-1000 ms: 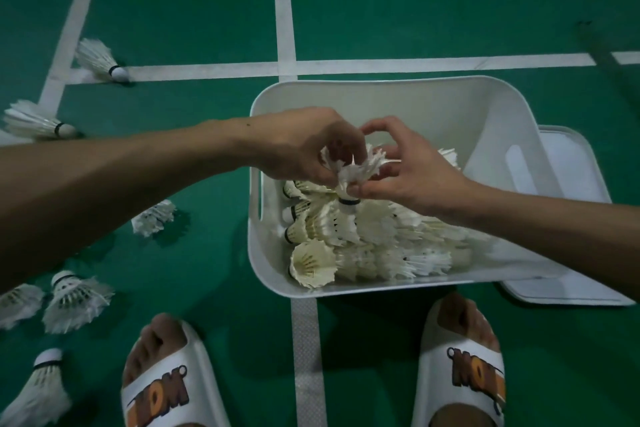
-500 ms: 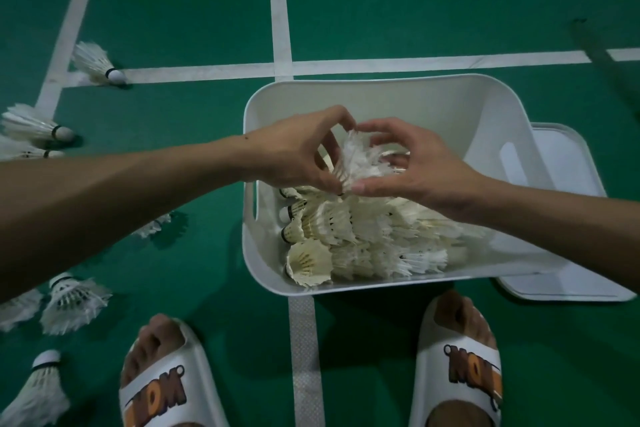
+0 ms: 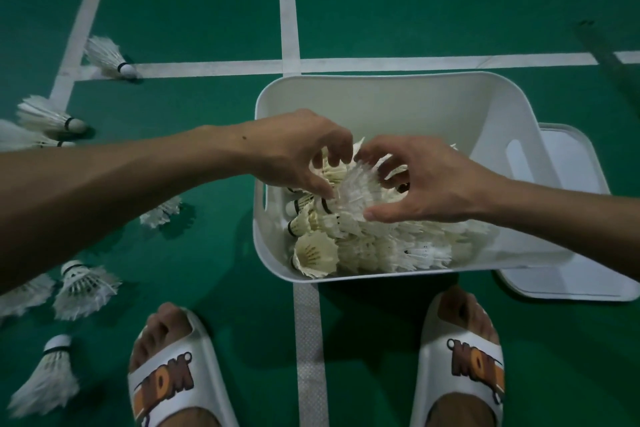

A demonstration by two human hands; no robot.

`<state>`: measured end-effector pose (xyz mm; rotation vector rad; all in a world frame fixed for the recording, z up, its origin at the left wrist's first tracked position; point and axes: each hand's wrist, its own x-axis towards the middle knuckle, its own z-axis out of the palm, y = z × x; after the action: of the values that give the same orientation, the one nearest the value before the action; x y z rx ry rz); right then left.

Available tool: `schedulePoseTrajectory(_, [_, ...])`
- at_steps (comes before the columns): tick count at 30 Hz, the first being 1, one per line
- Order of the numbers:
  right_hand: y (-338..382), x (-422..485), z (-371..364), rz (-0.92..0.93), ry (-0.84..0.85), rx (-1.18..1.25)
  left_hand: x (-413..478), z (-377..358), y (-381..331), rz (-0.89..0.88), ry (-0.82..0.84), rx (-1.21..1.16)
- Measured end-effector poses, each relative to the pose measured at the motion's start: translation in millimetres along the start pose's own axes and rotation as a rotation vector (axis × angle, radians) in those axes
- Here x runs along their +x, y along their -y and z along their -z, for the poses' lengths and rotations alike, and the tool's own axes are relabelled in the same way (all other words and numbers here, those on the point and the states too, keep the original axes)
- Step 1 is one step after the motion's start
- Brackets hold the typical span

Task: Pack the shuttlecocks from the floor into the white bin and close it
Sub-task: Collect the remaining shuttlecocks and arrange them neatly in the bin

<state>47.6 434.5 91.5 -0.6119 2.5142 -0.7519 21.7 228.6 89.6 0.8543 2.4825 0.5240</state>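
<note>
Fingers (image 3: 337, 158) of the left hand (image 3: 298, 152) curl down over the feathers of a shuttlecock (image 3: 356, 189), with the thumb against its near side by the black-banded tip. The right hand (image 3: 433, 184) has its fingers spread and bent over the other side of the same feathers, thumb underneath, so both hands hold this one shuttlecock between them, just above the pile.

A green floor (image 3: 415, 3) marked with white lines (image 3: 291, 10) fills the view. On it stands the white bin (image 3: 381, 104), open at the top. Its lid (image 3: 571, 284) lies flat on the floor, touching the bin's right side and partly behind it.

Two white slippers (image 3: 166, 381) with orange lettering, feet in them, are planted just in front of the bin.

Inside the bin, the pile (image 3: 398, 250) of shuttlecocks lies on its side along the near wall.

Loose shuttlecocks (image 3: 85, 288) are scattered on the floor to the left: one (image 3: 107, 57) on a line crossing, two at the left edge, one (image 3: 161, 213) under the left forearm, others near the left slipper.
</note>
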Motion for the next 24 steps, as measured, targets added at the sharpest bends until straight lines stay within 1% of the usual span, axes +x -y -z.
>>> schedulePoseTrajectory(2, [5.4,-2.0,-2.4,0.051,0.026,-0.081,-2.9,4.5,4.5,-0.018,-0.040,0.042])
schedulePoseTrajectory(5, [13.4,-2.7,-10.5,0.146,0.115,-0.221,-6.4,6.8,11.2,-0.018,-0.094,0.072])
schedulePoseTrajectory(9, [20.5,-1.0,-24.2,0.212,0.222,-0.352,-9.7,2.5,16.7,-0.022,-0.113,0.090])
schedulePoseTrajectory(14, [21.0,1.9,-43.7,0.184,0.263,-0.397,-10.3,1.8,20.1,-0.046,-0.127,0.105])
schedulePoseTrajectory(21, [22.2,5.9,-57.2,0.175,0.265,-0.439,-10.4,4.8,22.3,-0.094,-0.091,0.098])
schedulePoseTrajectory(24, [18.8,9.8,-61.3,0.172,0.275,-0.497,-10.5,5.2,24.0,-0.095,-0.093,0.089])
